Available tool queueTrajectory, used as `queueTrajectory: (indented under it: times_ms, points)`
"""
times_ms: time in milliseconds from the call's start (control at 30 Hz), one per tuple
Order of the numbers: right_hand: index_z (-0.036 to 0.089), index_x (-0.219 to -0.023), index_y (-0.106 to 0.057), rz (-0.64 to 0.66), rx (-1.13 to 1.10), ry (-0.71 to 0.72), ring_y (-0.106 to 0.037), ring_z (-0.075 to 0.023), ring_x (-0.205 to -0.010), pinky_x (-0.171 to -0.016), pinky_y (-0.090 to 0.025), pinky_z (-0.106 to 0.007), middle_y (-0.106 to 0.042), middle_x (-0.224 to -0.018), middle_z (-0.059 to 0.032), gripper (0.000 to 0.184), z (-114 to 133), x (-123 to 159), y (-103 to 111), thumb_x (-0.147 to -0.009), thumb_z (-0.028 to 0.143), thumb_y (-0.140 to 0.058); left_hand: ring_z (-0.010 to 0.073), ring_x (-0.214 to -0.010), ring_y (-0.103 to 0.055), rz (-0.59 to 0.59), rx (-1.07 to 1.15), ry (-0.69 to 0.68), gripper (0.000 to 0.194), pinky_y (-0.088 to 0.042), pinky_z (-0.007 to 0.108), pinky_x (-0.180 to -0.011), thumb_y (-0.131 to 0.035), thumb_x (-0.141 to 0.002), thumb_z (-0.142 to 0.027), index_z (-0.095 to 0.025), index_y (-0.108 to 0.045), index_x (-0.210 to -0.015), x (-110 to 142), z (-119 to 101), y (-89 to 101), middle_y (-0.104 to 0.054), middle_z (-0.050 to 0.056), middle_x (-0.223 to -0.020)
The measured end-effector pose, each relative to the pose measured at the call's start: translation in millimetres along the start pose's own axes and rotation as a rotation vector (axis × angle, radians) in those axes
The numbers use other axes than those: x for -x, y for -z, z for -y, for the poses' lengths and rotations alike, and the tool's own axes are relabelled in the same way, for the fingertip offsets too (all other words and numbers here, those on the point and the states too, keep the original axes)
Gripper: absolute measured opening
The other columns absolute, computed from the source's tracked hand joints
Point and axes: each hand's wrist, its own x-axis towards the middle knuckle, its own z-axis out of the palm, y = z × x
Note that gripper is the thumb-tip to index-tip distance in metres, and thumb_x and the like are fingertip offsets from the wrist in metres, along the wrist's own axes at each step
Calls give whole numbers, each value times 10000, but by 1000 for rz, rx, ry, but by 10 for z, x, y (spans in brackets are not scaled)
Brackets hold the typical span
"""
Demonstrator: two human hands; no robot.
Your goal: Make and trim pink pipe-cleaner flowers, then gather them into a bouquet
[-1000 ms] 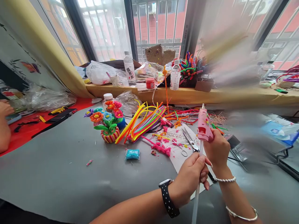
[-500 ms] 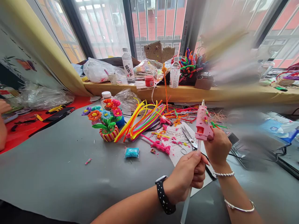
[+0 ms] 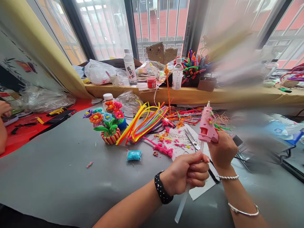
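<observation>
A pink glue gun (image 3: 207, 125) points its metal nozzle up and away, its handle gripped in my right hand (image 3: 223, 148). My left hand (image 3: 193, 171) is closed around a long whitish glue stick (image 3: 182, 204). The stick's upper end meets the back of the gun, and its lower end sticks out below my fist. Under and behind my hands lie scissors (image 3: 192, 139) on a white sheet of paper (image 3: 201, 191), with pink fuzzy scraps around. A pink fuzzy stem (image 3: 163, 149) rests to the left of them.
A small pot of pipe-cleaner flowers (image 3: 110, 134) stands left of a bundle of coloured pipe cleaners (image 3: 144, 123). A blue packet (image 3: 133, 155) lies in front. Bottles (image 3: 130, 68) line the sill. Another person's hand (image 3: 4, 109) shows at far left. The right side is blurred.
My left hand has shifted slightly left, and the glue stick's lower end has swung left and up, so it slants more. The glue gun has tilted a little to the right.
</observation>
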Motion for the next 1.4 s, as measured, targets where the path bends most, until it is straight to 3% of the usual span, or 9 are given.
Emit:
queueTrajectory:
  times_ms: [133, 233, 467, 800, 1400]
  points:
    - [180, -590, -449, 8, 13, -1, -441, -146, -469, -467, -291, -229, -455, -487, 7, 156, 7, -2, 6, -714, 253, -510, 24, -371, -119, -148, -239, -189, 173, -85, 130, -336, -462, -793, -332, -165, -434, -760, -37, 41, -1, -207, -88, -468]
    - [174, -602, -463, 39, -9, -2, -448, -152, -490, -480, -295, -238, -463, -499, -4, 162, 20, 0, 18, -733, 266, -491, 18, -361, -128, -200, -291, -243, 207, -87, 138, -337, -459, -787, -361, -170, -408, -727, -56, 81, -20, -217, -90, -473]
    - [178, -621, -485, 105, -4, -46, -479, -180, -531, -504, -307, -251, -514, -534, -38, 205, 34, -13, 52, -762, 325, -465, 18, -366, -117, -210, -231, -236, 216, -74, 144, -344, -478, -769, -362, -176, -383, -713, -60, 77, -70, -198, -94, -477]
    - [153, -640, -531, 57, -19, -24, -501, -174, -503, -481, -314, -239, -546, -520, -43, 236, 65, -2, 39, -743, 365, -524, 18, -356, -101, -271, -179, -317, 229, -59, 157, -349, -497, -751, -347, -176, -356, -691, -75, 116, -117, -175, -103, -452]
    - [174, -552, -479, 101, -24, -3, -451, -151, -456, -468, -281, -235, -486, -456, -20, 285, 113, -21, 57, -775, 351, -466, 19, -359, -97, -278, -70, -302, 195, -64, 145, -337, -483, -763, -312, -168, -375, -688, -67, 108, -125, -177, -101, -444]
